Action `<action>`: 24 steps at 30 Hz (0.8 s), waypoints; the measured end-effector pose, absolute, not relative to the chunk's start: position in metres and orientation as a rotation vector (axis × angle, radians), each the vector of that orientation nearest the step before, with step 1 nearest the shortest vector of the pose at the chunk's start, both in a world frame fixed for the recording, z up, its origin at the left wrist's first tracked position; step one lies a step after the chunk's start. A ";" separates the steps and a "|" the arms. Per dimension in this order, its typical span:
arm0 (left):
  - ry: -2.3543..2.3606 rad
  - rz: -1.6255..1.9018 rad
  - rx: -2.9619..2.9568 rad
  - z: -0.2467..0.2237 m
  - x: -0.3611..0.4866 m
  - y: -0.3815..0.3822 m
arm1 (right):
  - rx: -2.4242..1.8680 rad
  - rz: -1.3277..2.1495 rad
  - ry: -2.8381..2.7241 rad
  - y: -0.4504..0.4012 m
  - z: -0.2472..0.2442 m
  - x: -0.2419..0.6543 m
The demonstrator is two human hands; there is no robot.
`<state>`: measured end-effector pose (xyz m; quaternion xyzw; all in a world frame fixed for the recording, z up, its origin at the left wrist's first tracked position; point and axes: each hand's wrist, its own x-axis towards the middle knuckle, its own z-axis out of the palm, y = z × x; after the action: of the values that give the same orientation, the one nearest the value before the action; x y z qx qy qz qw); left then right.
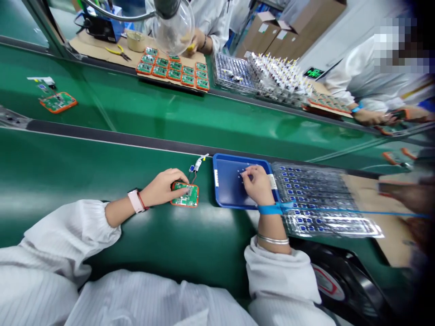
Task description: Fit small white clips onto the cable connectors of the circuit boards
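Observation:
A green circuit board in an orange frame [190, 195] lies on the green table, with my left hand [166, 186] on its left side, thumb on top and fingers round the upper edge. Thin wires run from the board up to a small blue part [192, 169] and a white connector [198, 164]. Over the blue tray [231, 202] is my right hand [257, 183], thumb and forefinger pinched together; anything between them is too small to make out. Several tiny pale pieces [239, 174] are scattered in the tray near those fingertips.
Right of the tray sit clear plastic trays [319, 199] with small blue parts, beside cardboard [367, 194]. A black reel [328, 283] is at the lower right. Across the belt [142, 115], which carries another board [59, 102], two people work near rows of boards [174, 70].

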<state>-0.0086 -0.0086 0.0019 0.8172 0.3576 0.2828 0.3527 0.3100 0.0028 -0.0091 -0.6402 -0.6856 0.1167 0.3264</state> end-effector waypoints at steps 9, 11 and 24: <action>0.855 0.812 2.054 0.004 -0.004 -0.007 | -1.289 0.812 -1.908 -0.048 0.007 0.175; 0.867 0.783 2.068 0.003 -0.005 -0.007 | -1.305 0.825 -1.879 -0.049 0.001 0.172; 0.973 0.679 2.164 0.002 0.001 -0.008 | -1.323 0.873 -1.854 -0.045 -0.007 0.174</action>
<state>0.0008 -0.0080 0.0016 0.8275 0.3723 0.2595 0.3306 0.1736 -0.0449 -0.0071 -0.5094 -0.7137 0.3360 0.3440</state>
